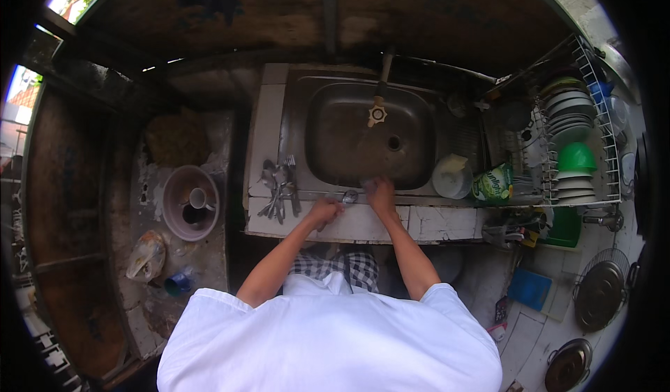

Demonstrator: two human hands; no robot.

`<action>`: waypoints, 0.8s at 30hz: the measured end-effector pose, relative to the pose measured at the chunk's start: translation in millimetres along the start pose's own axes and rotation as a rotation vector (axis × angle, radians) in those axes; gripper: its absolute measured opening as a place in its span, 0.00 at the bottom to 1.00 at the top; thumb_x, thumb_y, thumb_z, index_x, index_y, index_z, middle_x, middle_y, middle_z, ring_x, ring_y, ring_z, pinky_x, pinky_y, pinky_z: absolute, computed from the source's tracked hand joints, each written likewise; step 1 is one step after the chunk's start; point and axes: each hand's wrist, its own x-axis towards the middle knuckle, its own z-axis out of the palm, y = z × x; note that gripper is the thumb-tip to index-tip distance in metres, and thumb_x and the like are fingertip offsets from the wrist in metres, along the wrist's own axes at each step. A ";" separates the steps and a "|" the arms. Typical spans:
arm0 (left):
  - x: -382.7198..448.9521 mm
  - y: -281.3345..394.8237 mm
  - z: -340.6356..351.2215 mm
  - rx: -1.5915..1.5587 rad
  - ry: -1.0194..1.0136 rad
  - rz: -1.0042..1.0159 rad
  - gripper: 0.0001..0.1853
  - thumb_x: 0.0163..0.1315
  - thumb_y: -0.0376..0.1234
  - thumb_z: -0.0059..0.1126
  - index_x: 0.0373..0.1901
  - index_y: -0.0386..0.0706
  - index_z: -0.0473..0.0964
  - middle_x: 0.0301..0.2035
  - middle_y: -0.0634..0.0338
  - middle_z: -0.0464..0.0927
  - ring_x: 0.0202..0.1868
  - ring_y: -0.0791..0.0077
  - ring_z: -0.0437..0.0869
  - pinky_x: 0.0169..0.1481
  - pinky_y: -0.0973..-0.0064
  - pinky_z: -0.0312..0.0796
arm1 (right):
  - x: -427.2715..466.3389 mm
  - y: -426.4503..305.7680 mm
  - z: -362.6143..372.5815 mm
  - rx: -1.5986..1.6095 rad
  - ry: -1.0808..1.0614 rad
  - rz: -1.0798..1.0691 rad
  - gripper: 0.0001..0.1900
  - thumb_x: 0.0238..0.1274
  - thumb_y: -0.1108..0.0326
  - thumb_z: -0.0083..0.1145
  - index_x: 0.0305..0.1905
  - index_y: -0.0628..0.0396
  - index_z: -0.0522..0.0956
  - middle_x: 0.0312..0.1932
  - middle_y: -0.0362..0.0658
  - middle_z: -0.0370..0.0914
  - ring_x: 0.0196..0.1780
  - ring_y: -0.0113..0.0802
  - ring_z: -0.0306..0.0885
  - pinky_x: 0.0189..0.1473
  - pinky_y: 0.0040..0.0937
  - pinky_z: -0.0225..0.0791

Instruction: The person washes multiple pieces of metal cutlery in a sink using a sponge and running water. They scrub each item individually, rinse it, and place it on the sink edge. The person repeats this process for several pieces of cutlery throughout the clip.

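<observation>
My left hand is closed around a metal spoon, whose bowl points up and right over the front edge of the sink. My right hand is just to the right of it, at the near rim of the stainless steel sink. Its fingers are blurred, and whether they hold anything is unclear. A pile of metal spoons and forks lies on the tiled ledge to the left. Above the basin juts a tap with a yellowish star-shaped handle.
Right of the basin stand a whitish bowl with a yellowish item in it and a green Sunlight pouch. Beyond is a wire dish rack with plates and a green bowl. On the left counter sits a pinkish basin containing a cup.
</observation>
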 end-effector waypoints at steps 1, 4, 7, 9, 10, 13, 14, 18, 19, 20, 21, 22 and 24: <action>-0.4 -1.5 -0.3 -0.032 -0.064 -0.012 0.10 0.67 0.33 0.55 0.33 0.34 0.80 0.20 0.65 0.71 0.17 0.82 0.64 0.19 0.77 0.55 | 5.6 6.9 -3.1 -0.004 0.053 0.128 0.11 0.56 0.67 0.67 0.38 0.65 0.81 0.37 0.57 0.82 0.43 0.60 0.79 0.48 0.48 0.71; 2.3 -2.3 -8.0 -0.317 -0.204 -0.125 0.10 0.70 0.34 0.49 0.34 0.37 0.75 0.19 0.70 0.63 0.17 0.83 0.58 0.18 0.78 0.53 | 13.1 18.6 -7.7 0.211 0.172 0.227 0.14 0.55 0.65 0.70 0.39 0.65 0.82 0.34 0.56 0.82 0.41 0.57 0.82 0.47 0.46 0.73; 7.3 1.8 -19.3 -0.821 -0.443 -0.384 0.12 0.71 0.37 0.45 0.28 0.43 0.67 0.19 0.70 0.56 0.16 0.83 0.55 0.16 0.78 0.49 | 3.2 11.6 -7.9 0.263 0.147 0.272 0.16 0.54 0.64 0.72 0.42 0.63 0.83 0.37 0.55 0.82 0.44 0.54 0.82 0.51 0.43 0.73; 7.6 4.7 -23.5 -1.098 -0.505 -0.535 0.14 0.71 0.38 0.43 0.25 0.46 0.62 0.18 0.70 0.54 0.16 0.82 0.54 0.16 0.78 0.47 | -13.0 -3.6 -6.6 0.280 0.087 0.198 0.16 0.54 0.64 0.72 0.43 0.62 0.84 0.39 0.54 0.82 0.45 0.53 0.81 0.51 0.42 0.73; 7.3 6.7 -24.2 -1.223 -0.529 -0.614 0.15 0.71 0.38 0.43 0.23 0.47 0.59 0.18 0.70 0.54 0.16 0.82 0.54 0.15 0.78 0.46 | -19.1 -13.2 -5.6 0.269 0.039 0.215 0.16 0.53 0.64 0.72 0.43 0.62 0.84 0.40 0.53 0.81 0.46 0.52 0.81 0.52 0.42 0.72; 2.9 10.3 -18.4 -1.180 -0.441 -0.606 0.16 0.70 0.38 0.42 0.22 0.48 0.56 0.19 0.68 0.54 0.16 0.80 0.54 0.17 0.79 0.46 | -31.1 -43.0 -0.6 0.281 0.006 0.038 0.14 0.54 0.66 0.72 0.43 0.61 0.84 0.41 0.53 0.79 0.46 0.51 0.80 0.52 0.41 0.72; 1.2 11.4 -16.0 -1.094 -0.391 -0.571 0.16 0.70 0.38 0.43 0.22 0.48 0.57 0.18 0.68 0.55 0.16 0.80 0.54 0.17 0.78 0.47 | -32.2 -51.3 1.2 0.274 -0.038 0.044 0.13 0.53 0.67 0.71 0.43 0.60 0.84 0.41 0.53 0.79 0.46 0.52 0.80 0.52 0.41 0.72; -10.8 7.3 -8.2 -0.621 -0.282 -0.357 0.14 0.71 0.38 0.43 0.24 0.45 0.63 0.18 0.69 0.55 0.16 0.79 0.54 0.19 0.77 0.48 | -25.1 -67.7 8.8 0.181 -0.126 -0.085 0.11 0.52 0.71 0.68 0.42 0.59 0.84 0.41 0.54 0.78 0.47 0.55 0.78 0.52 0.45 0.71; -14.6 4.4 -6.2 -0.446 -0.250 -0.279 0.14 0.71 0.37 0.43 0.25 0.44 0.66 0.18 0.69 0.55 0.16 0.78 0.54 0.19 0.76 0.48 | -23.1 -68.9 11.5 0.104 -0.220 -0.083 0.11 0.52 0.71 0.68 0.41 0.59 0.84 0.42 0.55 0.78 0.48 0.55 0.78 0.52 0.45 0.71; -19.1 1.4 -9.0 -0.376 -0.237 -0.238 0.14 0.72 0.37 0.44 0.27 0.42 0.68 0.17 0.69 0.56 0.16 0.78 0.54 0.19 0.76 0.48 | -20.2 -69.2 14.6 0.116 -0.163 -0.095 0.10 0.52 0.71 0.67 0.41 0.59 0.84 0.42 0.55 0.77 0.49 0.56 0.77 0.53 0.46 0.70; -25.3 -3.0 -12.0 -0.305 -0.238 -0.202 0.14 0.72 0.37 0.45 0.28 0.40 0.70 0.17 0.69 0.56 0.16 0.78 0.54 0.19 0.75 0.48 | -18.2 -69.3 17.9 0.103 -0.182 -0.062 0.10 0.53 0.71 0.66 0.41 0.60 0.83 0.43 0.55 0.77 0.50 0.57 0.76 0.54 0.46 0.70; -29.4 -6.0 -12.9 -0.219 -0.196 -0.199 0.14 0.72 0.37 0.45 0.30 0.38 0.73 0.17 0.69 0.57 0.16 0.78 0.55 0.19 0.75 0.47 | -17.9 -69.8 21.5 0.095 -0.113 -0.032 0.09 0.53 0.72 0.65 0.40 0.60 0.83 0.43 0.56 0.77 0.51 0.57 0.76 0.54 0.47 0.70; -34.4 -9.6 -13.2 -0.199 -0.142 -0.175 0.16 0.73 0.37 0.45 0.32 0.36 0.74 0.15 0.69 0.57 0.15 0.78 0.55 0.19 0.74 0.47 | -20.1 -71.8 28.8 0.042 -0.205 -0.195 0.09 0.53 0.72 0.63 0.40 0.61 0.82 0.44 0.55 0.76 0.51 0.58 0.74 0.55 0.48 0.69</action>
